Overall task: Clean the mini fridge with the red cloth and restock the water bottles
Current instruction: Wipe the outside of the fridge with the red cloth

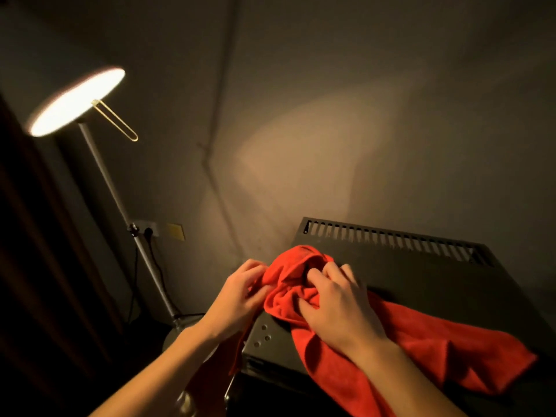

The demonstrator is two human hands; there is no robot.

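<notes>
Curled fingers of the left hand pinch the left edge of the red cloth, while the right hand digs its bent fingers into the bunched middle of it. The cloth lies on top of the dark mini fridge, one end trailing toward the fridge's front right corner. Left of the fridge stands a lit floor lamp.

Red cloth lay bunched on the mini fridge top, near-left corner, one end trailing right toward the near edge, another bit hanging over the left side. Fridge was dark grey metal, with a slotted vent strip along the far edge and small round studs at the near-left corner.
</notes>
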